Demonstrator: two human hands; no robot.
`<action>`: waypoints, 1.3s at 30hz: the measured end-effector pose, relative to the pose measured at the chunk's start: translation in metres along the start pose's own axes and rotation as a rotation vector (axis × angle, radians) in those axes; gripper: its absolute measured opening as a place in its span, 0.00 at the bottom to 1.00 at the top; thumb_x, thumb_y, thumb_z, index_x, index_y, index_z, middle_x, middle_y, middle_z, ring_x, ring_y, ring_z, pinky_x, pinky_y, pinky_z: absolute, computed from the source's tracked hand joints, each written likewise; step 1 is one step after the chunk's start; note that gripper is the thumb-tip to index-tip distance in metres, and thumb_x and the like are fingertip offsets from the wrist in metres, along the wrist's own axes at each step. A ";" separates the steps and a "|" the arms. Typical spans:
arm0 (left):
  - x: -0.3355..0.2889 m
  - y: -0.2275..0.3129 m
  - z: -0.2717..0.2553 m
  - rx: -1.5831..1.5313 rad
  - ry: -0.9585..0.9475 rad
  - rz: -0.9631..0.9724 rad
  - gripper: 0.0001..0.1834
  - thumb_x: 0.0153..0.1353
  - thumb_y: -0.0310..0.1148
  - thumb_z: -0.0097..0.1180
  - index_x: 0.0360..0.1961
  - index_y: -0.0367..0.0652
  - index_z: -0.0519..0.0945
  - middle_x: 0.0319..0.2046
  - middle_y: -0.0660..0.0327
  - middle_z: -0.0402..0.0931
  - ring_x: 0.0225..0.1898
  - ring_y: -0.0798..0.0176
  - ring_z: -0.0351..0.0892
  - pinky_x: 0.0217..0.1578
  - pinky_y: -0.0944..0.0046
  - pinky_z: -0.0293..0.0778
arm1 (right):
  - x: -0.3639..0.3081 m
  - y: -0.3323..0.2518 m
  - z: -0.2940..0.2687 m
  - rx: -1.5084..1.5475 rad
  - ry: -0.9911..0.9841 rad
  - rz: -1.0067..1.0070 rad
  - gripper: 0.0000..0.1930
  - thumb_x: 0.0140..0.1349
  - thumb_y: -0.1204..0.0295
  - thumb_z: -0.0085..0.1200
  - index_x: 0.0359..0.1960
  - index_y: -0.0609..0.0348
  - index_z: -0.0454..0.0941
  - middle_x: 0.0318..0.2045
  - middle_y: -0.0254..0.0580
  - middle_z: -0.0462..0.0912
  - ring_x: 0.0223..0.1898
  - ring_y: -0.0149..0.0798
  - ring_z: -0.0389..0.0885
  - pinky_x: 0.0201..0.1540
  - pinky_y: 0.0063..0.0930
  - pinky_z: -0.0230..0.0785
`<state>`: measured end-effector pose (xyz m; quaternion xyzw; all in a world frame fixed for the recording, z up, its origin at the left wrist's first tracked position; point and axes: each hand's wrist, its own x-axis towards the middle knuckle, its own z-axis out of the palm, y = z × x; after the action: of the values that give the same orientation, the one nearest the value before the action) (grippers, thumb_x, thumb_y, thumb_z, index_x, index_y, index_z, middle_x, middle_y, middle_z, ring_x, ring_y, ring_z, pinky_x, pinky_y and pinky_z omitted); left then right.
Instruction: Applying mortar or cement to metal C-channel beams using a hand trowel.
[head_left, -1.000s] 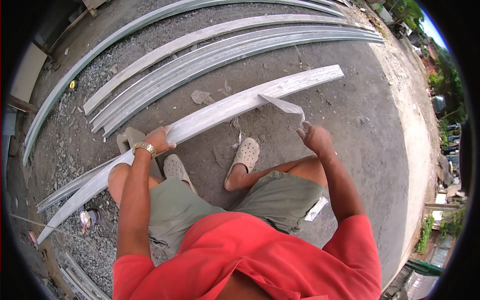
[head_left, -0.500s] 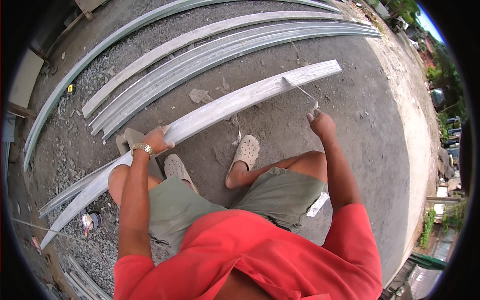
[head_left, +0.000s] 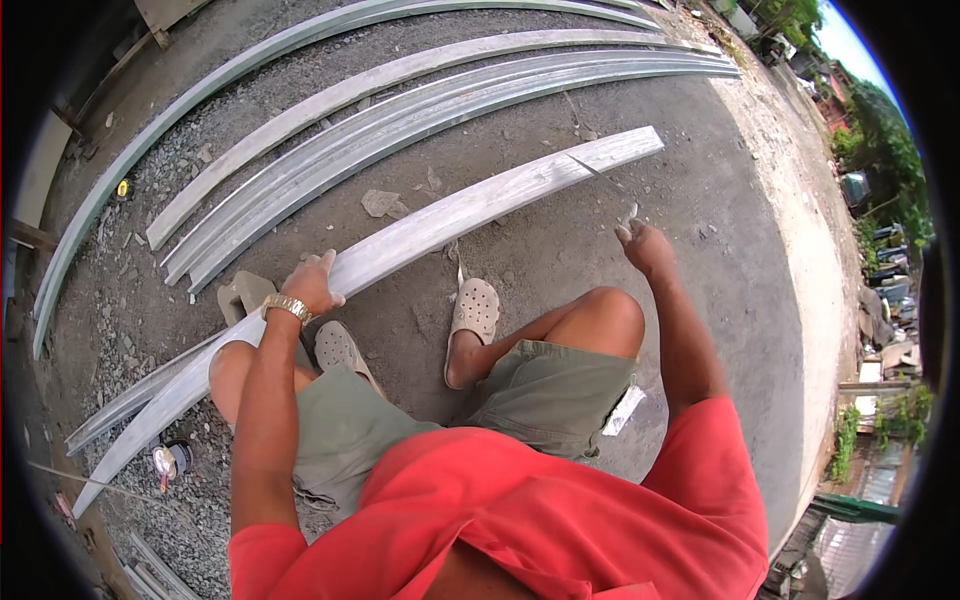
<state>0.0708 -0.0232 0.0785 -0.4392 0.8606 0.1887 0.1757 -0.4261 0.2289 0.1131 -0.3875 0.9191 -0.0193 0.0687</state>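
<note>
A long pale metal beam (head_left: 480, 194), streaked white on its upper face, runs from the lower left past my left knee to the upper right. My left hand (head_left: 313, 283), with a metal-banded watch at the wrist, grips across the beam, fingers at the far edge and thumb toward the near one. My right hand (head_left: 647, 245) is closed on the pale grip of a slim tool (head_left: 597, 175). This tool's thin, dark length reaches the beam's face near the far right end; its exact kind is unclear. White smudges mark the fingers of both hands.
Several metal channels (head_left: 430, 104) lie across the ground beyond the beam. A concrete block (head_left: 243, 292) sits by my left hand. An open can (head_left: 174, 458) stands on gravel at lower left. A yellow tape measure (head_left: 122, 188) lies far left, a flat stone (head_left: 383, 203) beyond the beam.
The whole view has shifted slightly. My left hand keeps its grip on the beam. The tool in my right hand has changed angle and now looks thin and dark, its tip still at the beam.
</note>
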 end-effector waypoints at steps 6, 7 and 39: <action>0.016 0.008 0.019 -0.032 0.100 0.111 0.52 0.42 0.40 0.71 0.67 0.44 0.56 0.62 0.47 0.61 0.63 0.44 0.61 0.61 0.51 0.62 | -0.051 -0.022 0.015 -0.020 -0.072 -0.153 0.24 0.61 0.49 0.49 0.50 0.52 0.77 0.34 0.54 0.83 0.38 0.57 0.81 0.42 0.47 0.73; 0.016 0.005 0.022 -0.020 0.088 0.082 0.53 0.42 0.40 0.71 0.68 0.45 0.55 0.62 0.48 0.60 0.63 0.44 0.60 0.61 0.51 0.62 | -0.053 -0.021 0.019 -0.030 -0.051 -0.156 0.23 0.61 0.49 0.49 0.49 0.50 0.77 0.32 0.53 0.83 0.37 0.56 0.81 0.40 0.47 0.73; 0.034 0.033 0.035 0.158 0.040 -0.134 0.68 0.32 0.45 0.77 0.71 0.43 0.43 0.56 0.48 0.64 0.56 0.46 0.66 0.53 0.46 0.64 | 0.066 0.102 0.061 0.151 0.225 0.337 0.24 0.62 0.49 0.47 0.47 0.55 0.76 0.37 0.56 0.82 0.43 0.57 0.79 0.46 0.47 0.70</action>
<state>0.0301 -0.0120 0.0373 -0.4840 0.8449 0.0993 0.2051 -0.5353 0.2545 0.0366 -0.2174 0.9687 -0.1197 -0.0033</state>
